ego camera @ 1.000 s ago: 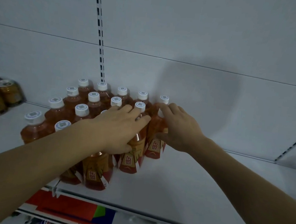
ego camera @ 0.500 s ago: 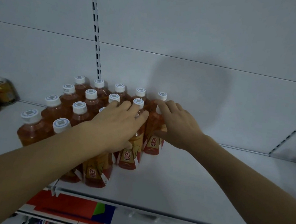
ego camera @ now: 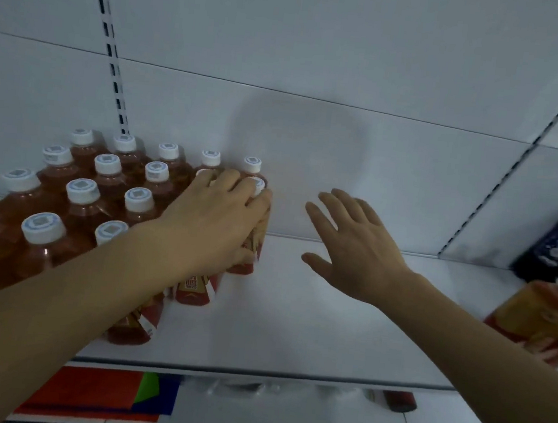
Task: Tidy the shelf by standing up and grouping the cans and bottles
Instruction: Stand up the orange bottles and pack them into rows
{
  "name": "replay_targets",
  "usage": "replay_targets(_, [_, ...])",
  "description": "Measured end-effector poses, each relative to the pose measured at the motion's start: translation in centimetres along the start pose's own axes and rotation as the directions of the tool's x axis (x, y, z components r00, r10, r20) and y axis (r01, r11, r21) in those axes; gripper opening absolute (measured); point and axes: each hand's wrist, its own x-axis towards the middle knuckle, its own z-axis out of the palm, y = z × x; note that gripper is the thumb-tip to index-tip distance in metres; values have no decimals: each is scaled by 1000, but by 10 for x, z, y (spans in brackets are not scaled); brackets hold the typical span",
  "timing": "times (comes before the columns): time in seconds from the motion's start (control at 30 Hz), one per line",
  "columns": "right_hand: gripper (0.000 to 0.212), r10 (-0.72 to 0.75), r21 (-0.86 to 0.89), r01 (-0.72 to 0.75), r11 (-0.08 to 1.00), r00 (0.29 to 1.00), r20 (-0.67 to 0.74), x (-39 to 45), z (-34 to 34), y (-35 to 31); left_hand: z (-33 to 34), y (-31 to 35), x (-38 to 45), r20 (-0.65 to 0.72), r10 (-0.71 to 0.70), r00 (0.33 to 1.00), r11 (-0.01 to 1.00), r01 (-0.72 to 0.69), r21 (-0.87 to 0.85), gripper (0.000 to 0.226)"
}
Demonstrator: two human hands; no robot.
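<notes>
Several amber drink bottles [ego camera: 80, 190] with white caps stand packed in rows on the left of the white shelf [ego camera: 292, 333]. My left hand [ego camera: 211, 218] rests on the bottles at the group's right edge, its fingers lying over their caps. One red-labelled bottle [ego camera: 248, 259] shows under the palm. My right hand [ego camera: 353, 246] hovers over bare shelf to the right of the group, fingers spread, touching nothing. Another amber bottle [ego camera: 529, 310] lies tilted and blurred at the far right, and fingers of some other hand seem to be round it.
A dark blue pack [ego camera: 556, 247] stands at the back right behind the tilted bottle. Slotted uprights [ego camera: 115, 56] run up the back wall. Red, green and blue items [ego camera: 96, 392] lie on the lower shelf beneath the front edge.
My right hand has let go of the rightmost bottle and moved right, now open above the shelf. The view has swung right, so the cans are out of frame and a tilted bottle shows.
</notes>
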Motion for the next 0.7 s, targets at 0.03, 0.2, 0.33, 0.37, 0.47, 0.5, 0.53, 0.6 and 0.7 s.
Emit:
replay_targets(0.03, [83, 4, -19, -4, 1000, 1000, 8, -11, 0, 9, -3, 10, 6, 2, 14, 1000, 1000, -14, -2, 96])
replay_targets(0.2, [65, 20, -81, -22, 996, 1000, -24, -73, 3, 69, -27, 81, 46, -44, 108, 993, 994, -108, -8, 84])
replay_targets(0.33, [69, 103, -95, -103, 990, 995, -6, -131, -5, 129, -46, 155, 81, -79, 155, 985, 982, -162, -93, 81])
replay_targets(0.37, [71, 133, -94, -132, 987, 991, 4, -146, -7, 146, -50, 174, 90, -85, 165, 983, 978, -174, -116, 81])
replay_targets(0.47, [75, 219, -44, -219, 975, 976, -17, -186, -12, 200, -62, 231, 114, -91, 205, 975, 958, -218, -183, 78])
replay_targets(0.5, [76, 250, -4, -250, 968, 968, -19, -198, -12, 218, -67, 248, 122, -89, 214, 973, 950, -229, -214, 78])
replay_targets(0.53, [77, 282, 38, -281, 959, 959, -20, -209, -11, 235, -70, 264, 129, -86, 218, 972, 940, -233, -250, 77])
replay_targets(0.6, [77, 327, 116, -324, 939, 945, -6, -228, -3, 268, -74, 292, 144, -74, 216, 973, 915, -229, -332, 80])
replay_targets(0.7, [69, 305, 221, -318, 922, 948, 91, -247, 14, 304, -75, 325, 165, -43, 201, 979, 866, -198, -460, 90])
